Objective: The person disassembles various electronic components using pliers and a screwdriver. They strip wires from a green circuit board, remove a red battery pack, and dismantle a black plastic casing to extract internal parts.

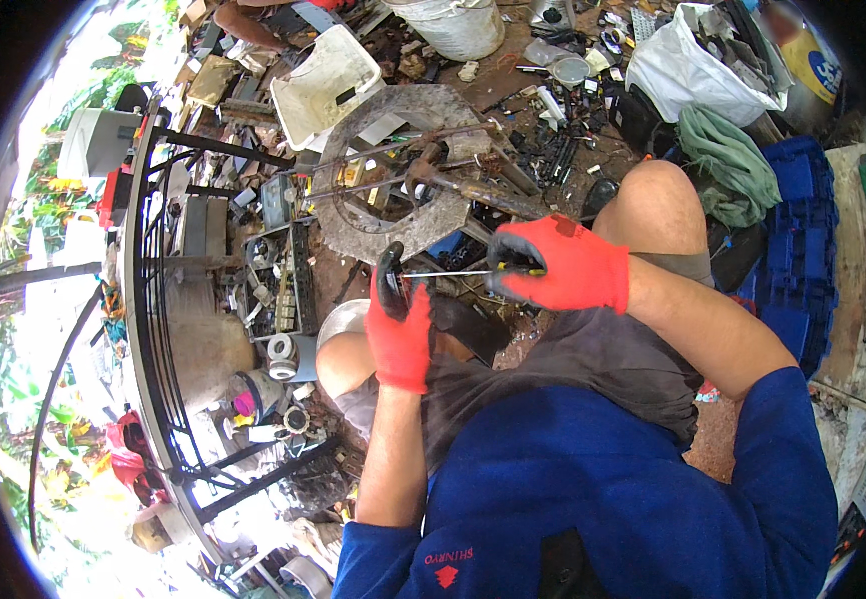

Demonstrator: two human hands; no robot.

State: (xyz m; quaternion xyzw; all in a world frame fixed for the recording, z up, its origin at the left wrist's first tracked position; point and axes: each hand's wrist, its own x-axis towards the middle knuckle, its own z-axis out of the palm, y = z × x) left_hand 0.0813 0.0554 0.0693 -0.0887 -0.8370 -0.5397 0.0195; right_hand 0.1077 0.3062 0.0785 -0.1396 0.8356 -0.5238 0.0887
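Here, a screwdriver (450, 274) bridges both hands (398, 324) (565, 265).

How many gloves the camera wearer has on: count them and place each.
2: the left glove, by the tip of the screwdriver, and the right glove, wrapped around its handle. Both are in plain view.

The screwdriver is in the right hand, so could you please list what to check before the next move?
1. Screwdriver gripped by the right hand: ok.
2. Shaft directed toward the left hand: ok.
3. Tip seated on a part: cannot tell; too small to make out.
4. Left fingers clear of the tip: not ok; they are right beside it.
5. Gloves on both hands: ok.
6. Hammer not gripped by either hand: ok.
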